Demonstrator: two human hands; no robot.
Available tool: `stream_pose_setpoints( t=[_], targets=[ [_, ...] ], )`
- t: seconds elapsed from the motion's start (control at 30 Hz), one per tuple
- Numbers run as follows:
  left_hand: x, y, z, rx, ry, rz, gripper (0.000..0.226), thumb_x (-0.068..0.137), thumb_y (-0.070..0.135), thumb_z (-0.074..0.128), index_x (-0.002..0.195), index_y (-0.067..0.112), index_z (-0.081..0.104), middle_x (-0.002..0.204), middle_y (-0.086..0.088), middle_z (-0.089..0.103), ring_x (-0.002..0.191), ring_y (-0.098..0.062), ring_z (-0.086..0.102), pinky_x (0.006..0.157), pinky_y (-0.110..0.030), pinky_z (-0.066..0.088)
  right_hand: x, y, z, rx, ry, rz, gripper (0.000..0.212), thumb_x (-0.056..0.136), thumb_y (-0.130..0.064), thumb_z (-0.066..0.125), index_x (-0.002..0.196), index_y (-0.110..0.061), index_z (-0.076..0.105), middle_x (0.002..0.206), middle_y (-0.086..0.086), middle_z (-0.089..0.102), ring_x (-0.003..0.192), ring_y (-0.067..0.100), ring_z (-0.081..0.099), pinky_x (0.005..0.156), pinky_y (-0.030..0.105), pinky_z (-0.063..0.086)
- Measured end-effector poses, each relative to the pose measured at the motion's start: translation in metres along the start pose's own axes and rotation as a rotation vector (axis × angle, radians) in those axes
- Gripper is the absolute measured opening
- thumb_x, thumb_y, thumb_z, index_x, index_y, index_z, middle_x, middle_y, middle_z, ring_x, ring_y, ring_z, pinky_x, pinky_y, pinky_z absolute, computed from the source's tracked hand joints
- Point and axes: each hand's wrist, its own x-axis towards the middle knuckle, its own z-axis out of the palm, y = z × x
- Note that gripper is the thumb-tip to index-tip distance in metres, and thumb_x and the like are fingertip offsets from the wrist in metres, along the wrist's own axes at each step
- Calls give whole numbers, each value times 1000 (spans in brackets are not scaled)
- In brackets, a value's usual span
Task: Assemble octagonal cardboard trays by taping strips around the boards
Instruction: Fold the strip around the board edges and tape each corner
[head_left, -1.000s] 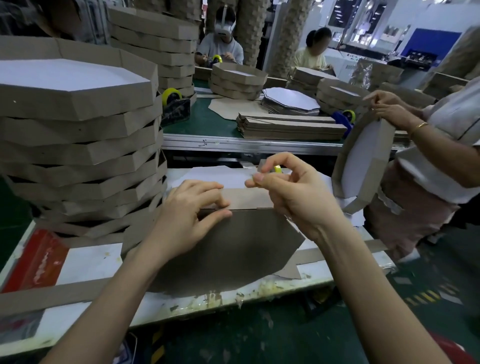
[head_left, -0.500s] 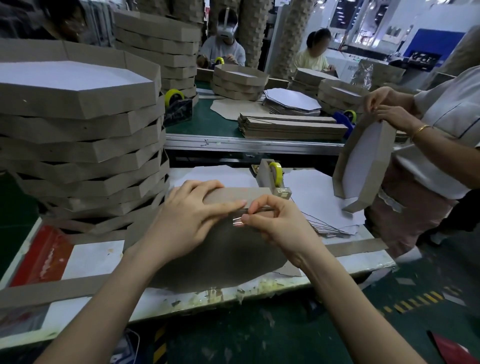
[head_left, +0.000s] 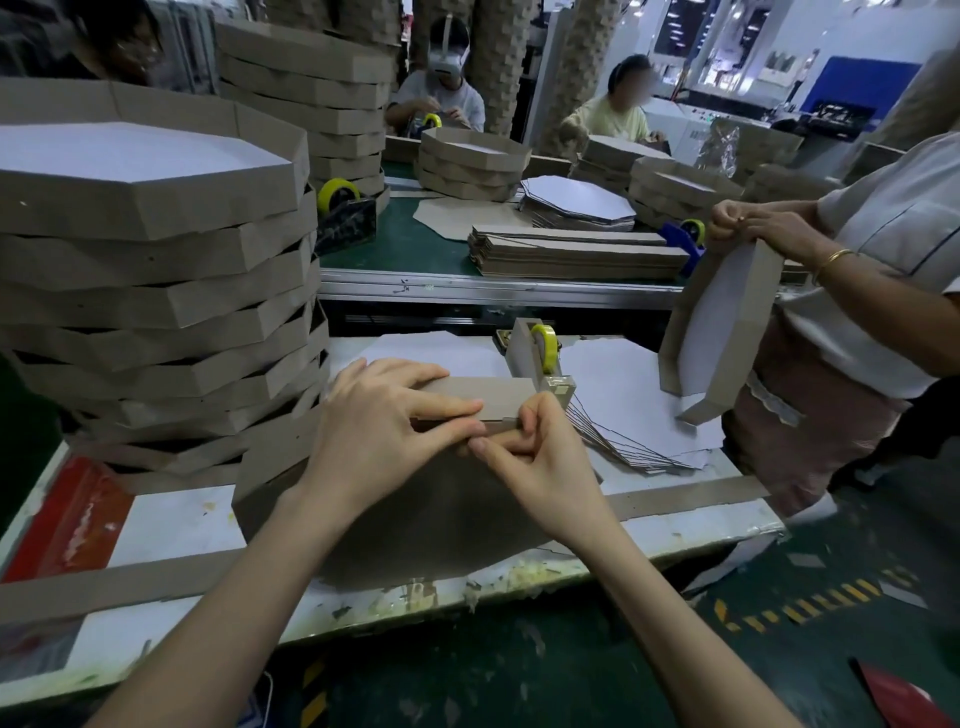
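white bench (head_left: 171, 525): a tall stack of brown octagonal cardboard trays (head_left: 156, 312) fills the far left corner, a long brown cardboard strip (head_left: 104, 587) runs along the near edge, a brown octagonal cardboard board (head_left: 441, 519) sits centre, a yellow-roll tape dispenser (head_left: 540, 353) at the far edge, fanned white octagonal boards (head_left: 623, 405) on the right.

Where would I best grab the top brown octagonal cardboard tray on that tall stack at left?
Probably by the upright rim of the top brown octagonal cardboard tray, pinched thumb outside, fingers inside, coming from above on the near side: it sits open side up, so that wall stands free.
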Motion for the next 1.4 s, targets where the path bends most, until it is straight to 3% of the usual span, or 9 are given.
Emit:
stream_pose_setpoints(
  t=[0.13,0.37,0.6,0.73,0.83,0.93,1.07,1.2,1.4],
  targets=[
    [-2,-3,2,11,18,10,31,78,62,58,98,45,73,112,5,71,103,-19,61,92,-43,44,5,-1,1,-74,24,-59,30,86,0,54,86,-19,31,72,16,72,80,23,74,57,35,44],
    [3,-9,1,37,41,-34,28,79,61,61,98,44,74,113,4,71,102,-21,62,89,-41,43,10,3,10,-483,9,-111,25,79,-14,42,81,-32,26,64,-9,43,57,13,44,52,32,28],
    [7,-10,1,149,-60,19,34,84,56,63,117,50,64,124,9,64,110,-20,56,90,-40,39,38,3,-26,-240,356,-263,12,87,-1,47,89,-13,49,67,3,55,59,20,52,55,36,41],
    [4,-13,-4,314,-173,60,60,83,60,61,140,52,41,139,9,51,123,-19,48,99,-40,36,58,8,-46,-300,-76,-19,24,104,-20,46,125,-17,58,117,-13,60,98,-9,53,80,1,39],
    [5,-12,-4,541,-276,72,93,77,65,64,151,47,9,147,8,36,134,-17,36,113,-51,20,57,18,-54,-217,-360,206,31,100,-51,33,114,-42,59,101,-38,63,95,-22,53,75,-4,37],
    [24,9,7,575,-271,124,100,72,77,56,152,36,11,143,4,39,134,-21,34,112,-61,13,58,26,-55,-145,-361,151,55,94,-61,36,112,-18,65,95,-13,65,84,-9,59,74,2,41],
    [47,42,34,465,-302,168,89,78,74,54,147,27,23,131,3,53,119,-21,52,86,-37,44,57,33,-58,-162,-379,66,62,98,-55,39,112,2,61,93,18,59,81,13,57,81,32,49],
    [44,37,33,401,-280,180,95,76,78,52,152,34,14,122,7,59,109,-19,59,76,-32,44,55,37,-72,-71,-375,135,53,95,-62,39,90,-24,76,87,-5,72,88,11,68,90,32,53],
    [18,10,-4,180,-153,76,96,69,89,37,151,44,17,124,11,61,100,-13,61,76,-32,48,75,14,-82,-204,-373,52,49,92,-56,58,63,-16,60,58,-2,45,54,11,43,56,26,33]
  ],
)
